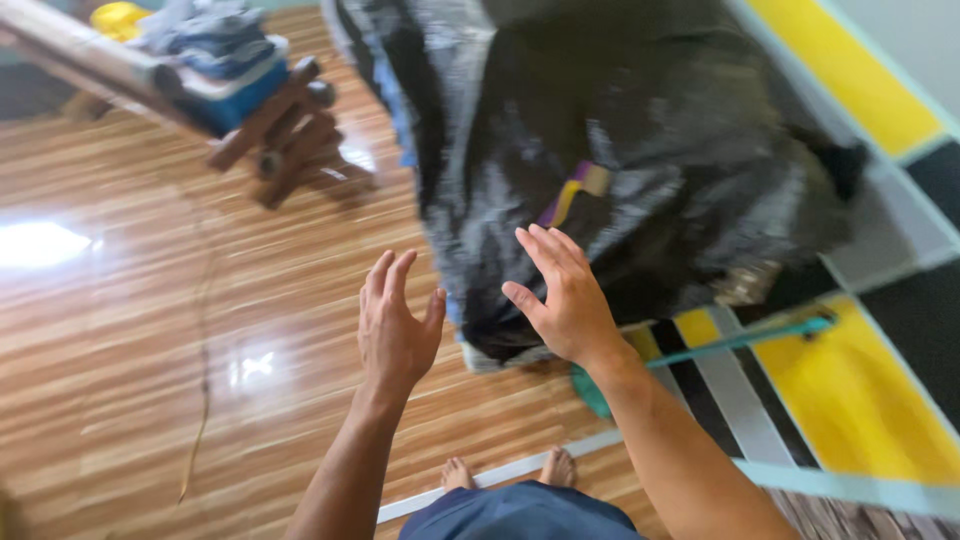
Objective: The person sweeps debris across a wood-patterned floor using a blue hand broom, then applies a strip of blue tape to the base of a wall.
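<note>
Both grips spread wide and empty, left hand (397, 325) and right hand (567, 300) nearing big black plastic-wrapped bundle (620, 150): likely bulky, soft, slippery; best gripped low around its sides.

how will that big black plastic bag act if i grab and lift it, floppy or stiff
The black plastic bag looks floppy: its glossy film is creased and sagging, so it would probably slump around its contents. It bulges full, so likely bulky and perhaps heavy. The shiny film may slip under the open left hand and right hand.

Bag (620, 150) lies on floor (150, 350) directly ahead of the 2 hands: right hand (565, 300) in front of it, left hand (395, 325) just beside. Stool (290, 130) far ahead-left. Mat (860, 390) to right, under bag.
</note>
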